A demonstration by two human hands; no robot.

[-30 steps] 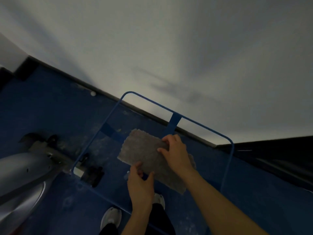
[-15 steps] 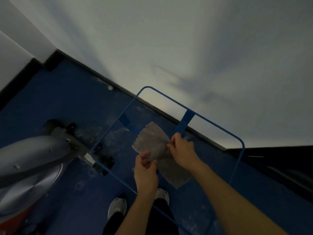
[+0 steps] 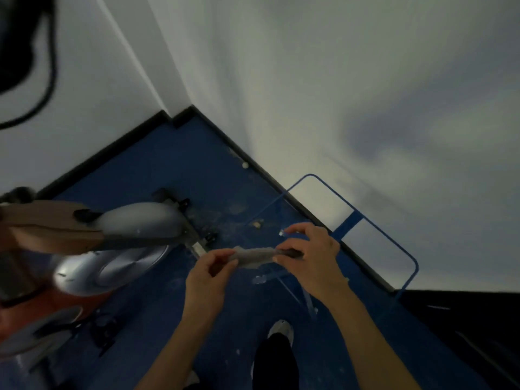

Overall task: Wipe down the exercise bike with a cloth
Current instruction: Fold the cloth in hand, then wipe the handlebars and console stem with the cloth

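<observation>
Head view: my left hand [image 3: 209, 273] and right hand [image 3: 308, 254] pinch the cloth [image 3: 254, 256] right of the bike [image 3: 121, 243]; I should fold it flat.

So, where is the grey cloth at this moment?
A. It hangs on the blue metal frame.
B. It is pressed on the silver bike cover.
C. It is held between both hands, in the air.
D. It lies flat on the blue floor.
C: the left hand and the right hand each pinch one end of the cloth, above the floor and apart from the exercise bike.
</observation>
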